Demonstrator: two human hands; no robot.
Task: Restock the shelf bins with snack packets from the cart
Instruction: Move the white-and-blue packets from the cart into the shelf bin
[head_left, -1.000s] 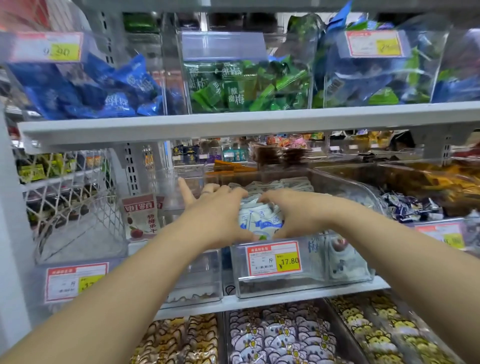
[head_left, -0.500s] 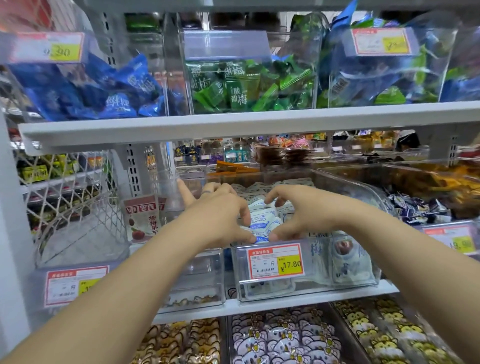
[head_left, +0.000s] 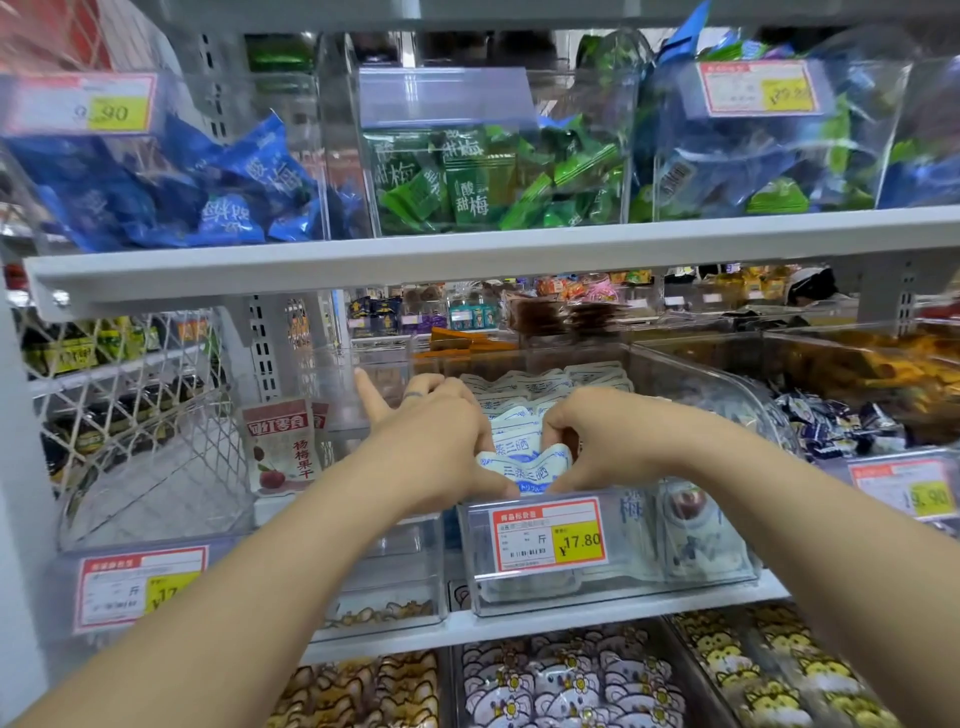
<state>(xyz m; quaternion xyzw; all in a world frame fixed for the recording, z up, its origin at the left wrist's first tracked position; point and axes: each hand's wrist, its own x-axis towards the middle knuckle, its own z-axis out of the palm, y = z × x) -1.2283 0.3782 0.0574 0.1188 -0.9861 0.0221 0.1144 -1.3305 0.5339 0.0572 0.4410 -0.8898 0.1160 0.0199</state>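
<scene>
**Placing step: white-and-blue packets going into the 17.80 bin**

Step in hand, as I read it: deposit and tidy. Both of your hands are inside the clear plastic shelf bin (head_left: 727, 387). It carries the red-and-yellow price tag marked 17.80 (head_left: 548, 535) and sits on the white middle shelf (head_left: 545, 623). The cart is not in view.

Left grip (head_left: 434, 447): fingers curled over a small bunch of white-and-blue snack packets (head_left: 524, 465), thumb pinching its lower edge. One finger sticks out to the left, touching nothing I can make out.

Right grip (head_left: 618, 441): fingers curled over the top edge of the same bunch, thumb beneath. Both grips are closed on the packets; neither is slack.

Position of the bunch: just behind the bin's front wall, directly above the price tag and roughly upright. It touches a row of like packets lying further back. More of the same show through the front wall at lower right.

Judgement: the bin is partly filled, with room left at the front.

Next move calls for:
- Seat the bunch down behind the front wall.
- Loosen both grips together.
- Lift your hands up and back over the rim without dragging a packet along.

Handling note: these look like soft film pouches, likely to slide or spring forward once released. The front wall is low, so a packet left standing proud could tip out onto the shelf. After that, return to the cart for another handful.
</scene>
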